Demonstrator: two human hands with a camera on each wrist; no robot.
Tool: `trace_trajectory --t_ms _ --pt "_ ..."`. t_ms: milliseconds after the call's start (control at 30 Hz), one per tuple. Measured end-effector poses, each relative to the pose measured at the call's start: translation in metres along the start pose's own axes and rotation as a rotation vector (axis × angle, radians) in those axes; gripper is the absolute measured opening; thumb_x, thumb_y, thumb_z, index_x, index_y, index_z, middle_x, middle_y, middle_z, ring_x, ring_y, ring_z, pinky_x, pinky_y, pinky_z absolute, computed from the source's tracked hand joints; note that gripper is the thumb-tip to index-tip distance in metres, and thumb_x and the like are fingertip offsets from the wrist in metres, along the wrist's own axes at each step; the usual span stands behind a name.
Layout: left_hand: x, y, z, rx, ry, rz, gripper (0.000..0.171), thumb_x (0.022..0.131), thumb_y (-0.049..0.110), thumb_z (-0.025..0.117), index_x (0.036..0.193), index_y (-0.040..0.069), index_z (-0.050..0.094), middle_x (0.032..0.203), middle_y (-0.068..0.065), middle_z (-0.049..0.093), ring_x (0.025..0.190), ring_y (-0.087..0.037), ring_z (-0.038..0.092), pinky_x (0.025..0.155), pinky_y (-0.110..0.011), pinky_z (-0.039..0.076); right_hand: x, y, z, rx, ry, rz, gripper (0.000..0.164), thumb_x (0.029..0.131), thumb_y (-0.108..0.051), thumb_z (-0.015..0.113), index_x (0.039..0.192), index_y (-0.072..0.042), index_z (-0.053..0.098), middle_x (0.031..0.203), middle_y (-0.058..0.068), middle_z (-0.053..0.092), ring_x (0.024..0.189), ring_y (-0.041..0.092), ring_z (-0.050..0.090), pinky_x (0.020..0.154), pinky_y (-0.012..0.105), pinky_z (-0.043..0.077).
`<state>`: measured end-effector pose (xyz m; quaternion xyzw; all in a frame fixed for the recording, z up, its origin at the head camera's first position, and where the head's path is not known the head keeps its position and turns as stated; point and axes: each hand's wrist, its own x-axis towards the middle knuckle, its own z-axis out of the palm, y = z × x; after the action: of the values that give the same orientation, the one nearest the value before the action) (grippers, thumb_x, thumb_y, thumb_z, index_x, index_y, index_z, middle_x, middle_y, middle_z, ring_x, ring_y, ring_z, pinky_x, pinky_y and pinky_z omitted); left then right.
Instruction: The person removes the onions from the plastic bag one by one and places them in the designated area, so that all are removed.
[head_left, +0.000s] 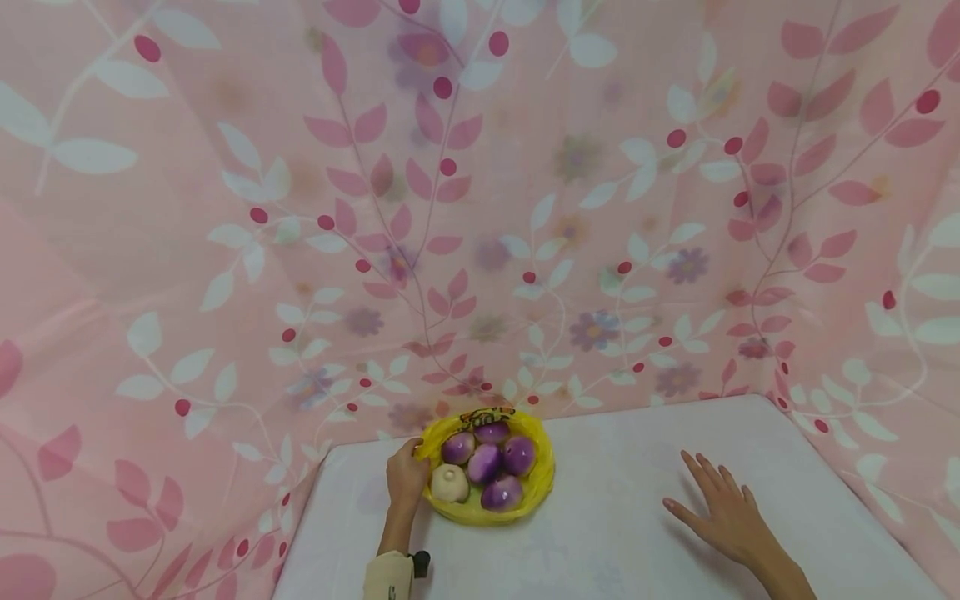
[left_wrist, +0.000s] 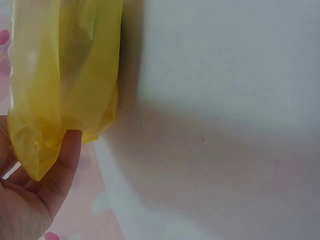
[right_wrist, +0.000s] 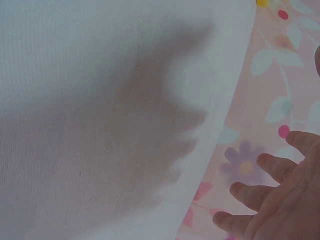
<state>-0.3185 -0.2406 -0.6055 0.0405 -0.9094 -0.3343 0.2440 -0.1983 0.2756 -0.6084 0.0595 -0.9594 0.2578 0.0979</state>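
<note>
A yellow plastic bag (head_left: 544, 492) lies spread open in a round shape near the back left of the table. Inside it are several glossy purple round vegetables (head_left: 484, 463) with pale patches, plus a cream-white round one (head_left: 450, 483) at the left. My left hand (head_left: 407, 479) pinches the bag's left rim; in the left wrist view the thumb presses against the folded yellow plastic (left_wrist: 87, 65). Well to the right, my right hand (head_left: 723, 512) hovers above the table with its fingers spread and holds nothing. The right wrist view shows those same spread fingers (right_wrist: 277, 167).
A white-covered table (head_left: 600, 542) extends under both hands. Pink curtains (head_left: 480, 250) with leaves and flowers hang along its back and sides. The right hand's shadow (right_wrist: 150, 100) falls on the cloth. A dark band (head_left: 422, 564) sits at the left wrist, by a beige sleeve (head_left: 388, 577).
</note>
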Motion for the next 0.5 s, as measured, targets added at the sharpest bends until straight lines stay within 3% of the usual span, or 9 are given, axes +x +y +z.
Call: trace_trajectory --t_ms 500 --pt "0.001 0.004 -0.003 -0.004 -0.057 -0.096 0.027 0.076 0.001 0.074 0.104 0.001 0.073 0.097 -0.023 0.071 0.091 -0.042 0.066 0.078 -0.055 0.053 0.007 -0.011 0.005 -0.003 0.051 -0.063 0.089 0.086 -0.056 0.068 0.154 -0.014 0.031 0.145 0.027 0.042 0.127 0.055 0.036 0.087 0.079 0.028"
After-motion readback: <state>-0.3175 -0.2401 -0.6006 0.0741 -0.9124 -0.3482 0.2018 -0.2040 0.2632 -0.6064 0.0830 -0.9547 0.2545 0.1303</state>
